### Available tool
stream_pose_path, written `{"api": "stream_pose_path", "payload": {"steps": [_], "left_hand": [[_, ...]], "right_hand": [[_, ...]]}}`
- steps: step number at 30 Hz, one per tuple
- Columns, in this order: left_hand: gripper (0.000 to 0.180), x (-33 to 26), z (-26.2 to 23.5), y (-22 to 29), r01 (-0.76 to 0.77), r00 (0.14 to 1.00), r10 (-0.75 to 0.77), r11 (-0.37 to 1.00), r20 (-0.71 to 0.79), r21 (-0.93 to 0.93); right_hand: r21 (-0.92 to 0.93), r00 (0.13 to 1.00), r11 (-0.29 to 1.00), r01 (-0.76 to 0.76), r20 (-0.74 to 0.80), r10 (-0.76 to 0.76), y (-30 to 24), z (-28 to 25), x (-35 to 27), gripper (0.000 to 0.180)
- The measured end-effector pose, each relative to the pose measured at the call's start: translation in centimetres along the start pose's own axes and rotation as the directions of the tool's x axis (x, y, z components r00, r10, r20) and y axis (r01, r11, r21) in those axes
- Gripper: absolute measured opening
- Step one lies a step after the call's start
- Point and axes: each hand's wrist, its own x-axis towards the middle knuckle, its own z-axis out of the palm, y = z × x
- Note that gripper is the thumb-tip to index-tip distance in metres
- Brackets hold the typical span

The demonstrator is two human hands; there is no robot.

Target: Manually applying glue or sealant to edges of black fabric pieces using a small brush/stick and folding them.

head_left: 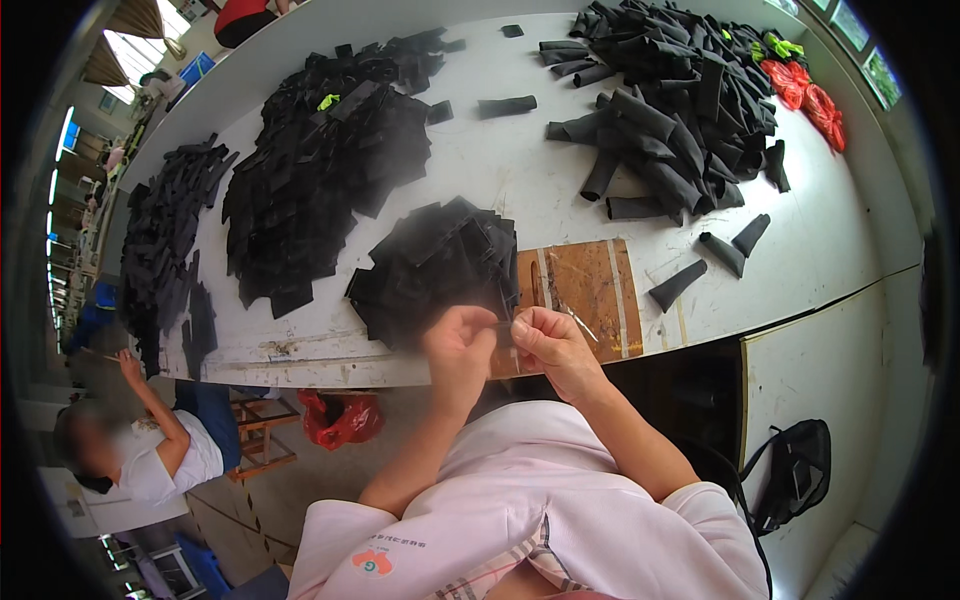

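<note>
At the table's near edge, my left hand (462, 350) and my right hand (555, 348) meet, fingertips almost touching. Both pinch a small black fabric piece (505, 336) between them, mostly hidden by the fingers. Just beyond my left hand lies a heap of flat black fabric pieces (435, 262). Under and beyond my right hand is a worn wooden board (585, 280) with pale strips and a slot.
Larger piles of black pieces (310, 180) cover the table's left. Rolled black fabric tubes (660, 130) heap at the far right, near red plastic bags (805, 100). Three loose tubes (722, 254) lie nearer. A person (165, 440) sits at left; a black bag (795, 475) is at right.
</note>
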Motion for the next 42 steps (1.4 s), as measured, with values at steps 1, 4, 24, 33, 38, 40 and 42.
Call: {"api": "stream_pose_path", "payload": {"steps": [1, 4, 24, 33, 38, 40, 42], "left_hand": [[0.014, 0.1, -0.2, 0.4, 0.216, 0.975, -0.193, 0.938, 0.109, -0.271], [0.018, -0.2, -0.5, 1.9, 0.387, 0.912, -0.233, 0.763, 0.338, -0.518], [0.006, -0.4, 3.1, 5.5, -0.383, 0.923, 0.385, 0.908, -0.021, -0.168], [0.01, 1.3, 1.3, 8.4, 0.408, 0.881, -0.049, 0.585, 0.471, -0.701], [0.019, 0.2, 0.8, 10.3, 0.707, 0.611, 0.242, 0.262, 0.754, -0.657], [0.02, 0.4, 0.9, 10.8, 0.719, 0.581, 0.311, 0.237, 0.752, -0.653], [0.029, 1.1, 1.0, 10.4, 0.726, 0.616, 0.27, 0.17, 0.74, -0.666]], "right_hand": [[-0.013, 0.999, 1.0, 0.007, -0.041, -0.008, 0.1, -0.2, 0.0, 0.018], [0.034, 1.0, 0.999, 0.027, -0.003, -0.027, 0.1, -0.6, -0.3, 0.016], [-0.692, 0.547, 0.217, 0.688, 0.298, -0.782, -5.6, 2.5, -1.2, 0.009], [-0.487, 0.853, 0.722, 0.491, 0.101, -0.512, -7.7, 3.1, -1.7, 0.02], [-0.52, 0.882, 0.714, 0.469, 0.306, -0.357, -10.2, 4.9, -3.5, 0.021], [-0.481, 0.885, 0.744, 0.464, 0.288, -0.366, -10.3, 5.1, -3.3, 0.021], [-0.439, 0.892, 0.778, 0.45, 0.263, -0.367, -10.3, 4.7, -2.7, 0.022]]}}
